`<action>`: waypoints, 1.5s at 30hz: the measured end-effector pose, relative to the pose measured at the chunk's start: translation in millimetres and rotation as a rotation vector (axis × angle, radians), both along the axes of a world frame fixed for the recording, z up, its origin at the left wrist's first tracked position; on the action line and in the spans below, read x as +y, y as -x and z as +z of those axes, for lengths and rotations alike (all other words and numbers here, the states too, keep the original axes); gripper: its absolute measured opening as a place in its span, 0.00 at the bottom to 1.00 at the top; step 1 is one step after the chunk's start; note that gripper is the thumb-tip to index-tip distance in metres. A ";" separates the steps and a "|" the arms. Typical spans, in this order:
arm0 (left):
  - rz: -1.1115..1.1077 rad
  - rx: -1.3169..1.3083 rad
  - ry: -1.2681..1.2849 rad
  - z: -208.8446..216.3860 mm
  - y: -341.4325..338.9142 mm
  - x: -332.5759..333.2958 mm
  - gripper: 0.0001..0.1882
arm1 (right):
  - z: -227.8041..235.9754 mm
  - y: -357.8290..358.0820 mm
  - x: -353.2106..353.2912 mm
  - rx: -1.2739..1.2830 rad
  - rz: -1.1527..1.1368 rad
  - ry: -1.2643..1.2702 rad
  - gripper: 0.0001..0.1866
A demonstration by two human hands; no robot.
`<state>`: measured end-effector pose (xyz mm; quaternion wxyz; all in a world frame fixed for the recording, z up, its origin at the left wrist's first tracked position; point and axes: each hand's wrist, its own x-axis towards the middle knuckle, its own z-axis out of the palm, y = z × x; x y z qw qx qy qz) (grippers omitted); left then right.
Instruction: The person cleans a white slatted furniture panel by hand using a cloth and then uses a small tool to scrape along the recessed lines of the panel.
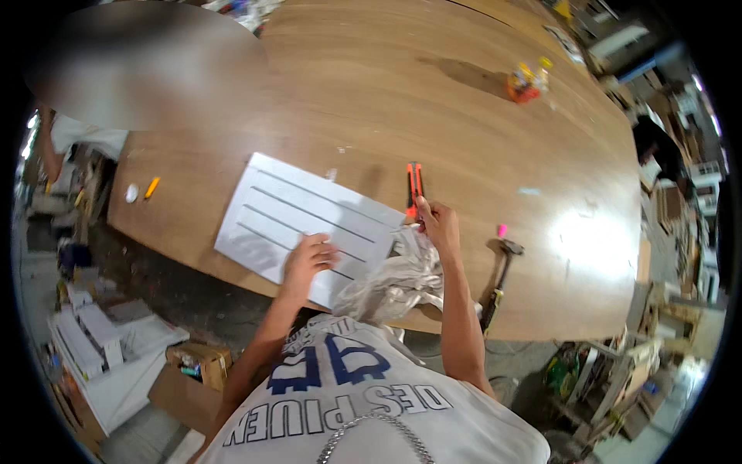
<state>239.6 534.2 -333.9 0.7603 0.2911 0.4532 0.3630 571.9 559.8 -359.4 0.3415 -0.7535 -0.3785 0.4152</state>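
Note:
A white rectangular panel [290,209] with several long dark grooves lies tilted on the table near me. Over its near right part is my left hand [311,259], slightly blurred, with loosely bent fingers and nothing visible in them. My right hand [438,224] pinches the lower end of an orange and black utility knife [415,188] at the panel's right corner. The knife points away from me, and a shadow falls apart from it on the table. A crumpled whitish cloth [398,274] lies below my right hand, partly over the panel's right edge.
On the wooden table [348,93], a hammer [502,278] lies to the right by a small pink object [502,230]. A bottle [528,83] with orange and yellow colours stands far right. A yellow cutter [151,188] lies far left. Another person's arm [52,147] is at upper left.

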 end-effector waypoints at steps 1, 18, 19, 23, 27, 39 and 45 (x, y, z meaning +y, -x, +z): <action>0.047 0.052 0.019 4.9 11.3 -7.7 0.27 | -22.8 -34.6 -7.3 -0.260 -0.055 -0.137 0.19; 0.533 0.423 -0.133 -18.8 161.3 -66.1 0.23 | -66.6 -354.9 -42.4 -0.992 0.112 0.029 0.13; 0.533 0.644 -0.233 -18.1 154.5 -64.9 0.21 | -68.8 -341.8 -37.8 -1.005 0.109 0.027 0.12; 0.372 1.467 -0.696 -36.8 110.9 -40.0 0.28 | -64.4 -336.9 -34.0 -1.111 0.113 0.042 0.09; 0.235 1.624 -0.667 -57.0 73.1 -42.1 0.38 | -72.2 -320.0 -32.3 -1.092 0.100 0.129 0.09; 0.113 1.622 -0.894 -61.2 153.9 70.2 0.34 | -27.8 -179.3 -20.5 -0.350 -0.200 -0.101 0.15; -0.291 1.717 -0.492 -39.1 153.1 76.0 0.38 | 40.3 74.4 -19.3 -0.148 -0.068 -0.110 0.13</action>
